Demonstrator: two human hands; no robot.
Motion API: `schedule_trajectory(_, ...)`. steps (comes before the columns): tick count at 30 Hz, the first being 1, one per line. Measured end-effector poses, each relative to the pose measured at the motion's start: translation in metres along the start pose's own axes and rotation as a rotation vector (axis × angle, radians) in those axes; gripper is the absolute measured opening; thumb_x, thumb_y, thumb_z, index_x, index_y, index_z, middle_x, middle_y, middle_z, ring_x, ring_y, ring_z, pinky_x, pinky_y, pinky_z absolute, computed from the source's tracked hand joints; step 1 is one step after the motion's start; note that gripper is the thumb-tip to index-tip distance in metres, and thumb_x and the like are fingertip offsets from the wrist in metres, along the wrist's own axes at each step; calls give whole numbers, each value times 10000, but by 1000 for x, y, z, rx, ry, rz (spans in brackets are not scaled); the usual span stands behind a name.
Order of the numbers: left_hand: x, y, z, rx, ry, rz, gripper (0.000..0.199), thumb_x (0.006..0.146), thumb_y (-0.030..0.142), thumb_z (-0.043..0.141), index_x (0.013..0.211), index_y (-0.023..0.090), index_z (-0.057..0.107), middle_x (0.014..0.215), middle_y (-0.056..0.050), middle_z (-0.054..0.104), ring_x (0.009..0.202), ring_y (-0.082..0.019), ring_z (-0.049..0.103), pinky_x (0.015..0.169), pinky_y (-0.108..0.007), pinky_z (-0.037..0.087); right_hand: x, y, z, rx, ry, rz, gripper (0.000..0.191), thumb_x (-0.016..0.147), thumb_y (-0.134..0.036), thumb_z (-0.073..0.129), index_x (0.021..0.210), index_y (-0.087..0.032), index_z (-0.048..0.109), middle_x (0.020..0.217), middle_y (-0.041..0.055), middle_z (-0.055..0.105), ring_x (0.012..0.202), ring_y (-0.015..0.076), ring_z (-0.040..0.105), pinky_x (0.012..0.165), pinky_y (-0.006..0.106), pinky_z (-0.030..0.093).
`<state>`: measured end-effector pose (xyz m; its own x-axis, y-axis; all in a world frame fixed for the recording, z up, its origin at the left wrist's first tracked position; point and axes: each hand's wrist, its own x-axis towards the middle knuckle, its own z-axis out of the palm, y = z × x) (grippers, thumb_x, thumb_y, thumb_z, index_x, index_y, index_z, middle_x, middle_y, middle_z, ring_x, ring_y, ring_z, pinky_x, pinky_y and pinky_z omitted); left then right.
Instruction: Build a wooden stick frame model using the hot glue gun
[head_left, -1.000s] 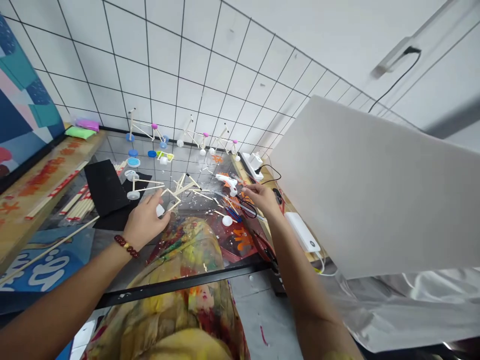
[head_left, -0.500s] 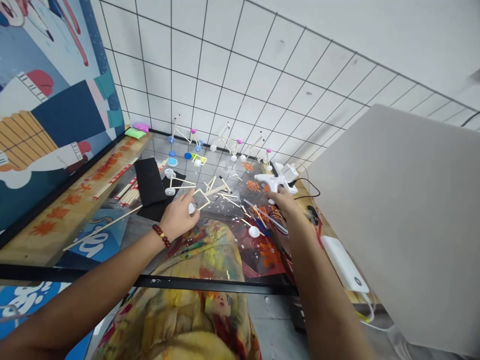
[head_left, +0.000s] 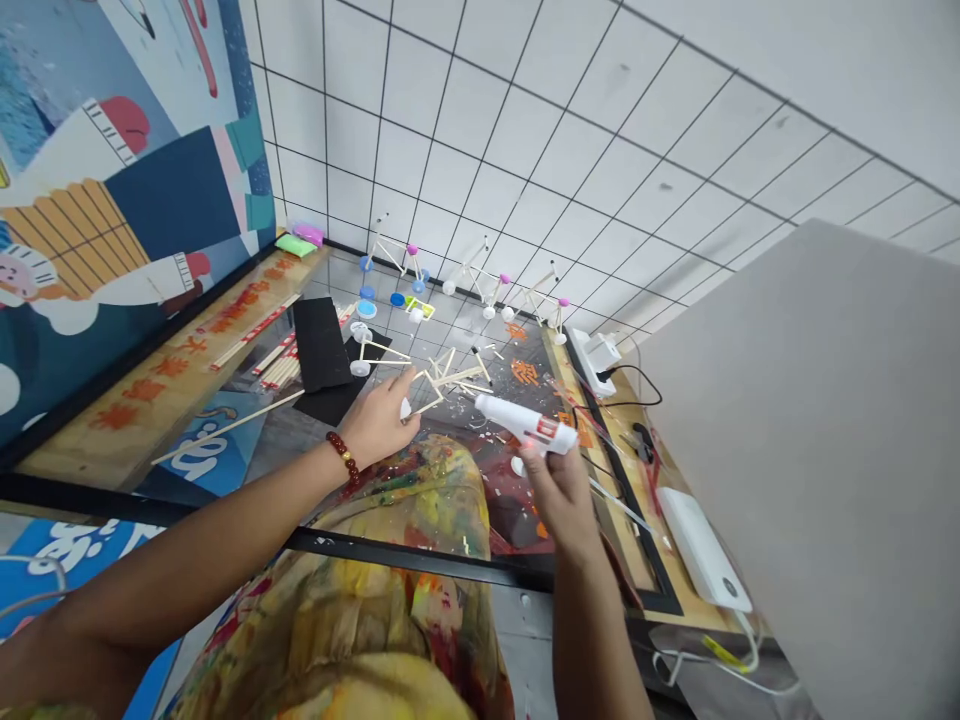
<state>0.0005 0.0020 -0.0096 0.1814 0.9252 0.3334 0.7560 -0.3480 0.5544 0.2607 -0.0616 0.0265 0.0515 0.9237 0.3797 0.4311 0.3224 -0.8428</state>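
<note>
My right hand (head_left: 556,490) is wrapped round the handle of a white glue gun (head_left: 529,425), whose nozzle points left toward the sticks. My left hand (head_left: 382,418) is closed at the fingertips on a small frame of pale wooden sticks (head_left: 429,392), with a white round piece partly hidden beside the fingers. Other sticks with a dark-tipped one lie just right of the frame. Left of it, a stick triangle with white wheels (head_left: 361,366) rests on black sheets (head_left: 322,345).
Several stick models with pink and white parts (head_left: 491,300) stand along the tiled wall. Red-marked chopsticks (head_left: 281,365) lie at the left. A power strip (head_left: 596,360), cables and a white box (head_left: 703,550) line the right edge.
My right hand has lifted the glue gun from the right side and brought it left and nearer, toward the frame. My left hand keeps its hold; the view has shifted slightly.
</note>
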Motion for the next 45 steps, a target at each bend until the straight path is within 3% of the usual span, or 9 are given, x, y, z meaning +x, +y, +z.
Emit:
schedule_trajectory(2, 1, 0, 0, 1, 3, -7, 679, 840, 255, 620, 1481, 134, 433, 1079, -125, 673, 981, -291, 668, 860, -396, 548, -4, -1, 16, -148, -14, -115, 312, 953, -425, 581, 1168, -200, 570, 1040, 111, 730, 914, 233, 697, 802, 384, 560)
schedule_trajectory(5, 1, 2, 0, -15, 5, -16, 682, 826, 242, 632, 1471, 139, 437, 1062, -117, 672, 991, -289, 668, 890, -400, 547, -1, -3, 35, -318, -20, -235, 255, 987, -380, 501, 1152, -188, 531, 1009, 122, 709, 878, 241, 685, 776, 389, 549)
schedule_trajectory(14, 0, 3, 0, -22, 4, -24, 660, 813, 224, 644, 1443, 166, 456, 1054, -111, 666, 983, -291, 669, 901, -414, 546, 24, 0, 62, -556, 91, -327, 319, 990, -435, 451, 1178, -178, 478, 1005, 162, 675, 888, 307, 669, 753, 442, 544)
schedule_trajectory(22, 1, 6, -4, -32, -14, -37, 616, 813, 217, 650, 1403, 127, 494, 1085, -131, 676, 992, -299, 670, 878, -410, 551, 28, 2, 70, -620, 96, -273, 330, 975, -458, 446, 1154, -181, 460, 990, 169, 665, 851, 324, 654, 744, 455, 524)
schedule_trajectory(28, 0, 4, -3, -38, -7, -34, 588, 807, 217, 661, 1374, 159, 514, 1065, -111, 678, 965, -281, 676, 840, -385, 553, 28, 5, 71, -615, 100, -244, 325, 966, -456, 456, 1130, -176, 463, 964, 169, 657, 825, 324, 641, 723, 449, 508)
schedule_trajectory(37, 0, 5, -4, -23, -11, -26, 611, 811, 215, 658, 1394, 114, 502, 1083, -129, 679, 980, -297, 673, 852, -400, 550, 24, 6, 71, -601, 89, -290, 318, 970, -445, 453, 1145, -179, 466, 967, 166, 651, 839, 324, 633, 716, 448, 511)
schedule_trajectory(45, 0, 5, -3, -22, 0, -26, 567, 815, 220, 667, 1358, 153, 521, 1081, -115, 680, 972, -285, 674, 839, -386, 549, 21, 10, 69, -616, 70, -279, 312, 967, -437, 458, 1131, -173, 476, 958, 166, 660, 814, 316, 630, 706, 451, 517)
